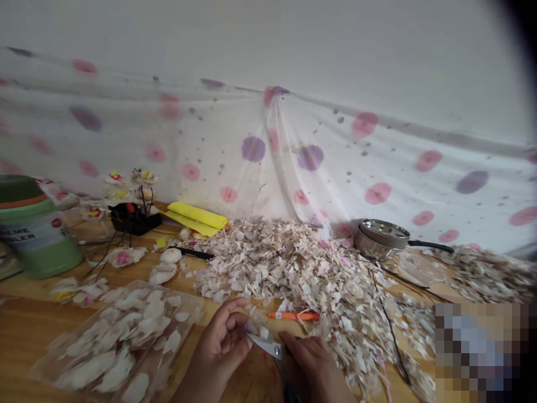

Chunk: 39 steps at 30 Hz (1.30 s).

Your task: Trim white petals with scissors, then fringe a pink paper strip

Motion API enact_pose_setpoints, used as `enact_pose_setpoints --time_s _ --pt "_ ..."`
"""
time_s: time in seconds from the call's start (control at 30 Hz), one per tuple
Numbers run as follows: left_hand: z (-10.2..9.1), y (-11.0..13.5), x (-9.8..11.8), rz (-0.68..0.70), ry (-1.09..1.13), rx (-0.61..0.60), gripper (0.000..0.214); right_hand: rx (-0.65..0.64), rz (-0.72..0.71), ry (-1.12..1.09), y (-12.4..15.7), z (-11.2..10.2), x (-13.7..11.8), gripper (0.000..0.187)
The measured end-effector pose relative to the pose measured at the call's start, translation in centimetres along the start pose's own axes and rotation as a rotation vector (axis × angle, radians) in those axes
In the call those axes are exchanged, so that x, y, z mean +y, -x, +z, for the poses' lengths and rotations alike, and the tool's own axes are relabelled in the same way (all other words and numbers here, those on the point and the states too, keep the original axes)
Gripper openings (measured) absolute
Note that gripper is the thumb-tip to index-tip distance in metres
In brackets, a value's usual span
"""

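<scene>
My left hand (pixel 222 347) pinches a small pale petal scrap (pixel 251 327) between its fingertips, close to the steel blades of a pair of scissors (pixel 268 347). My right hand (pixel 312 364) grips the scissors, whose black handles run down past the bottom edge. Just beyond both hands lies an orange marker (pixel 293 316). A large heap of cut pale petal scraps (pixel 289 268) spreads to the right of it. On the left, a clear plastic tray (pixel 46 366) holds larger white petals.
A green labelled tub (pixel 36 235) stands at the far left by artificial orchids in a black holder (pixel 134 219). Yellow folded paper (pixel 195 218), a steel pot with a black handle (pixel 380 238) and thin black wires lie on the wooden table (pixel 29 336). Spotted cloth (pixel 251 148) hangs behind.
</scene>
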<state>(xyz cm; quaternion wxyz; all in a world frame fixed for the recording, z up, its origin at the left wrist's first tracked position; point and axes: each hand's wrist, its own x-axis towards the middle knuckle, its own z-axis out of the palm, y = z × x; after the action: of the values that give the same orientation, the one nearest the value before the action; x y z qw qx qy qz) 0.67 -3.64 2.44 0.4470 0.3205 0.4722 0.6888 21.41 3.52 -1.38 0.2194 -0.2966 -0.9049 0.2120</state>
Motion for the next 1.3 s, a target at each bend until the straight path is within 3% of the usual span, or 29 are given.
enact_pose_setpoints --time_s 0.23,0.43,0.53,0.77,1.03,1.3 --pt "0.0 0.6 1.9 -0.043 -0.085 -0.073 0.055 -0.072 -0.011 0.106 -0.1 -0.4 -1.7 0.037" --pt "-0.6 0.3 0.4 0.004 0.013 -0.16 0.049 -0.036 -0.109 0.169 -0.1 -0.5 -1.8 0.034" --pt "-0.5 0.1 0.0 0.041 0.081 -0.139 0.05 -0.014 -0.154 0.187 0.0 -0.3 -1.7 0.032" --pt "-0.2 0.9 1.6 -0.027 -0.016 -0.138 0.049 0.028 -0.179 0.223 0.0 0.1 -1.5 0.034" --pt "0.1 0.6 1.8 -0.03 0.011 -0.131 0.052 0.053 -0.208 0.25 -0.1 -0.2 -2.0 0.03" --pt "0.0 1.0 2.1 -0.043 -0.002 -0.13 0.048 -0.041 -0.156 0.232 0.0 -0.9 -2.4 0.024"
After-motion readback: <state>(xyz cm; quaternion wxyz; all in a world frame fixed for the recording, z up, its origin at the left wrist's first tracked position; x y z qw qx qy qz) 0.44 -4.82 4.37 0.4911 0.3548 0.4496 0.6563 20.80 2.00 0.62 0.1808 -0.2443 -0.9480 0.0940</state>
